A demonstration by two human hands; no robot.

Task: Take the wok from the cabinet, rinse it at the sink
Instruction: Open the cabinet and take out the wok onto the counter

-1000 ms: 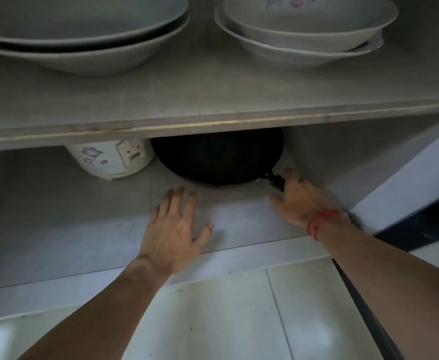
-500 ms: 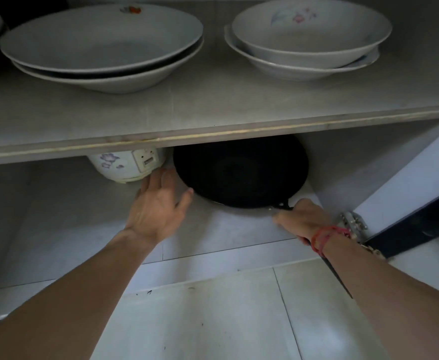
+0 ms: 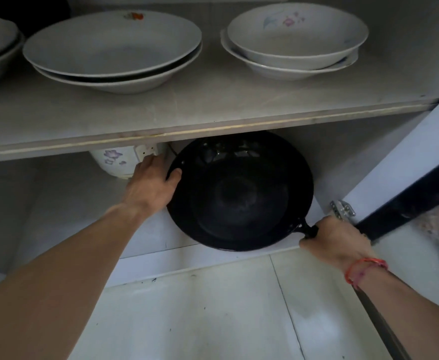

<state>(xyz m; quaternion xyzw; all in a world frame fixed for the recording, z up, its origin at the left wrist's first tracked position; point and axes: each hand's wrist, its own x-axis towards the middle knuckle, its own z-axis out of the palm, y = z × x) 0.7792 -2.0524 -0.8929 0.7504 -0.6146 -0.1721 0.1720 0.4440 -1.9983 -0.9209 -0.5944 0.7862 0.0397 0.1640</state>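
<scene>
A large black wok (image 3: 239,193) lies on the cabinet's bottom shelf (image 3: 57,203), tilted toward me, its near edge over the shelf's front edge. My left hand (image 3: 152,184) grips the wok's left rim, thumb hooked over the edge. My right hand (image 3: 335,239), with a red string at the wrist, is closed around the wok's short black handle at the lower right. The wok's far rim sits just under the upper shelf (image 3: 187,128).
A white rice cooker with purple flowers (image 3: 121,159) stands behind my left hand. White plates (image 3: 111,48) and bowls (image 3: 294,37) are stacked on the upper shelf. The open cabinet door with its hinge (image 3: 343,209) is at the right. Pale floor tiles lie below.
My left hand moved from the shelf floor onto the wok's left rim and closed on it. The wok has slid forward and tilted out from under the upper shelf, my right hand pulling its handle.
</scene>
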